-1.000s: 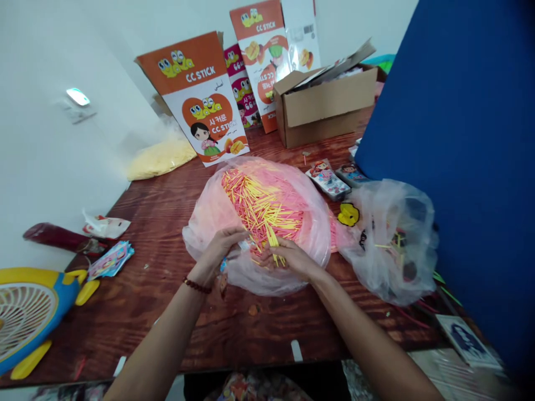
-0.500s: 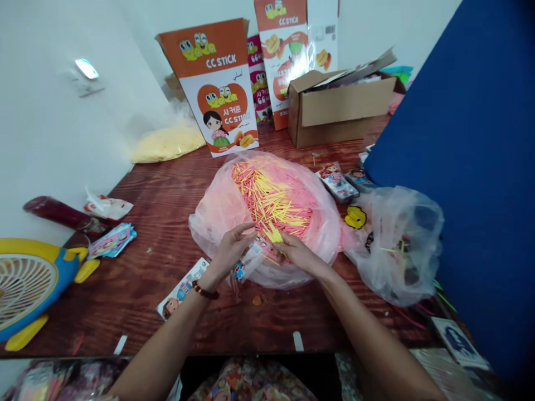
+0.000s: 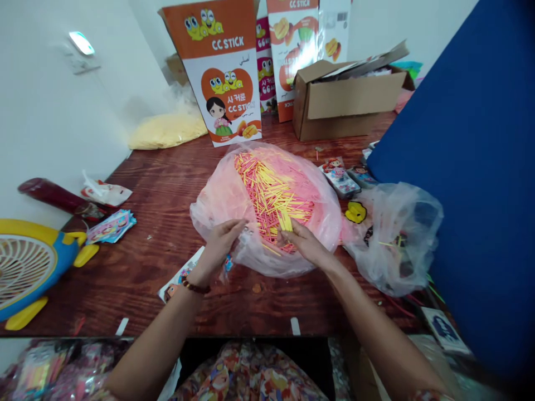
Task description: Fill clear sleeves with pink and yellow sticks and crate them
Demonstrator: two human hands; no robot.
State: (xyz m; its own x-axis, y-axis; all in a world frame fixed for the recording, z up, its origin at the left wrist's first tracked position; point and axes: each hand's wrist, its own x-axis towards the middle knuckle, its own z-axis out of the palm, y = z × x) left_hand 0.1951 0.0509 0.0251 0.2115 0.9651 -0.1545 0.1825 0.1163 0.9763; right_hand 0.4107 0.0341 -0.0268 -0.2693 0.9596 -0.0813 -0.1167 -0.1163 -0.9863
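Note:
A large clear bag [image 3: 217, 189] lies open on the table, heaped with thin pink and yellow sticks [image 3: 267, 192]. At the near right edge of the heap, my right hand [image 3: 307, 242] pinches a small bunch of yellow sticks [image 3: 285, 221]. My left hand [image 3: 221, 242] is closed at the bag's near left side. Below its fingers shows part of a small clear printed packet [image 3: 228, 263], mostly hidden by the hand. A long printed card [image 3: 167, 289] lies partly under my left wrist.
Behind the bag stand an orange and white CC Stick box [image 3: 232, 78] and an open cardboard box [image 3: 351, 100]. To the right are packs of printed cards [image 3: 340, 181] and another clear bag [image 3: 405, 239]. A yellow and blue fan [image 3: 37, 262] sits at left.
My left hand has moved left with the packet, away from the sticks. My right hand has shifted slightly right with the yellow sticks. The camera view has tilted down a little.

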